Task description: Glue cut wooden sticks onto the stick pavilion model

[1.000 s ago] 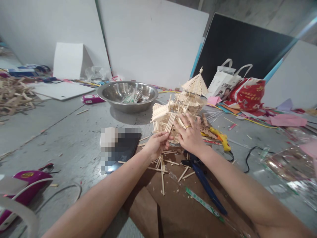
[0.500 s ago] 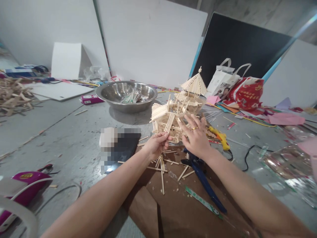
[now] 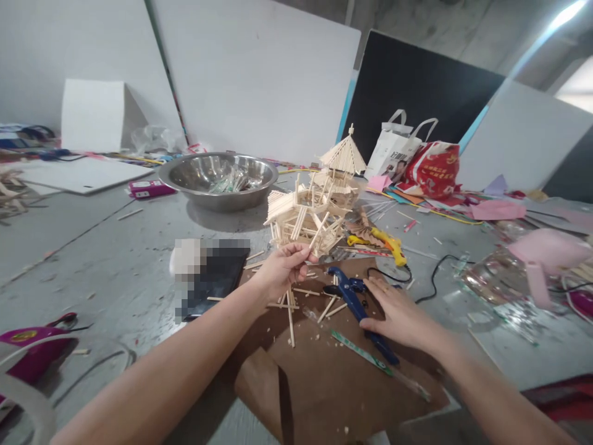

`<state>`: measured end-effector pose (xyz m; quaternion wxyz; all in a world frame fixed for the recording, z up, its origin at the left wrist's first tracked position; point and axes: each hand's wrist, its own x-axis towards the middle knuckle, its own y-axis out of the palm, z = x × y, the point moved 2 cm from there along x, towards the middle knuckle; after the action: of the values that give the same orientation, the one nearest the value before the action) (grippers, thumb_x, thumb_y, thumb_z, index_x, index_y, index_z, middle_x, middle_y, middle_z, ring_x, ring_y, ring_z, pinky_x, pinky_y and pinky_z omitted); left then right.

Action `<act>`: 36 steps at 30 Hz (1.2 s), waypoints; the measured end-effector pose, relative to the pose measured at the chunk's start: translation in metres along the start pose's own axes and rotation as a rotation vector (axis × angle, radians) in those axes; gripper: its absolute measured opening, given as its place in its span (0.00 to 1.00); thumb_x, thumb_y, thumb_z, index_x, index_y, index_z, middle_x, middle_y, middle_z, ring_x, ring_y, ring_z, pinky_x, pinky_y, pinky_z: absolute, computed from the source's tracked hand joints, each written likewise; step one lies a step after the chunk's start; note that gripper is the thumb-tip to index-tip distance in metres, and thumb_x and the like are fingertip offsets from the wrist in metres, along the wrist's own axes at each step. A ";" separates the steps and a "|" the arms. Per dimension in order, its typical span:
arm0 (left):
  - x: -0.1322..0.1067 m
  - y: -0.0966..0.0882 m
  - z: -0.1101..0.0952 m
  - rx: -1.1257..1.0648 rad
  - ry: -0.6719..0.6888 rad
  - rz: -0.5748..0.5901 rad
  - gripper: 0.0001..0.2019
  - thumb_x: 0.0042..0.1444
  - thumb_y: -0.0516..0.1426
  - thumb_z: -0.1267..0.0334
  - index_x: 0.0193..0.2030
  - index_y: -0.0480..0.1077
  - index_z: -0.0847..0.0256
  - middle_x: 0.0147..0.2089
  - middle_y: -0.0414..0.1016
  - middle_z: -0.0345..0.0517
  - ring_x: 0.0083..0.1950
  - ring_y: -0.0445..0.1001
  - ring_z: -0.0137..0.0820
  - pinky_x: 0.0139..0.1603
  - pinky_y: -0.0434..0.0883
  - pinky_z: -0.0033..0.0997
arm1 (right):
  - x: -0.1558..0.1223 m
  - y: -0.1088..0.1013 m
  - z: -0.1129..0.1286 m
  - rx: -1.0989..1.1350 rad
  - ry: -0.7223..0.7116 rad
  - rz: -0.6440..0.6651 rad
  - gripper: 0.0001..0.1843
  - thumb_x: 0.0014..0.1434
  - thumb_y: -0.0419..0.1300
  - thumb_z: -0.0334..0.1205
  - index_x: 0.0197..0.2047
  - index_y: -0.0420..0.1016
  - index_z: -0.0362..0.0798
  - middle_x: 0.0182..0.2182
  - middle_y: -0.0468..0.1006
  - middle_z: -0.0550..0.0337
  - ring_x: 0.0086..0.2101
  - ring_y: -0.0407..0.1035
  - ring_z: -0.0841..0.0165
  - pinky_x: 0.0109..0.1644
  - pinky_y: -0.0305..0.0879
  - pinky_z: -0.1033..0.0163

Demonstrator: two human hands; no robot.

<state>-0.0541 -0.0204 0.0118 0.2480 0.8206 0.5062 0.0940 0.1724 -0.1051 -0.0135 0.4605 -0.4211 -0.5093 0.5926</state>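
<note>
A pagoda-like model built of thin wooden sticks (image 3: 319, 198) stands on the grey floor in the middle. My left hand (image 3: 280, 269) pinches a thin stick at the model's lower front edge. My right hand (image 3: 393, 315) lies low on the brown cardboard (image 3: 324, 377), fingers stretched over the blue-handled cutters (image 3: 359, 303), touching their handles. Loose sticks (image 3: 296, 303) lie scattered between the two hands.
A steel bowl (image 3: 217, 179) with wrapped items sits behind the model. A yellow glue gun (image 3: 386, 242) with black cord lies to the right. A dark phone (image 3: 213, 278), a magenta device (image 3: 28, 352), bags (image 3: 417, 164) and coloured paper scraps lie around.
My right hand has left the model and dropped down to the right onto the blue cutters. My left hand stays at the model's base. The view has shifted right.
</note>
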 end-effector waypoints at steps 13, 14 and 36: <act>-0.033 0.007 0.011 0.220 0.085 -0.176 0.09 0.42 0.59 0.64 0.29 0.64 0.65 0.26 0.72 0.41 0.15 0.61 0.17 0.15 0.59 0.17 | 0.003 -0.002 0.000 -0.061 -0.018 -0.005 0.41 0.36 0.59 0.41 0.56 0.54 0.41 0.48 0.63 0.43 0.47 0.59 0.56 0.47 0.54 0.55; -0.035 0.007 0.012 0.230 0.095 -0.187 0.09 0.42 0.59 0.64 0.29 0.64 0.65 0.25 0.72 0.40 0.15 0.61 0.17 0.15 0.59 0.17 | 0.003 -0.003 -0.001 -0.071 -0.025 -0.034 0.37 0.37 0.58 0.38 0.53 0.58 0.42 0.45 0.65 0.45 0.44 0.61 0.58 0.45 0.56 0.58; -0.049 0.014 0.026 0.111 0.220 -0.189 0.11 0.40 0.60 0.63 0.27 0.62 0.64 0.21 0.69 0.37 0.16 0.64 0.18 0.15 0.61 0.17 | 0.029 0.004 0.035 0.234 -0.105 -0.447 0.25 0.41 0.53 0.32 0.46 0.61 0.45 0.40 0.66 0.52 0.41 0.62 0.62 0.44 0.59 0.59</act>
<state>-0.0553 -0.0763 0.0008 0.1530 0.7666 0.6097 0.1314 0.1315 -0.0845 -0.0143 0.5985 -0.2106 -0.5410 0.5520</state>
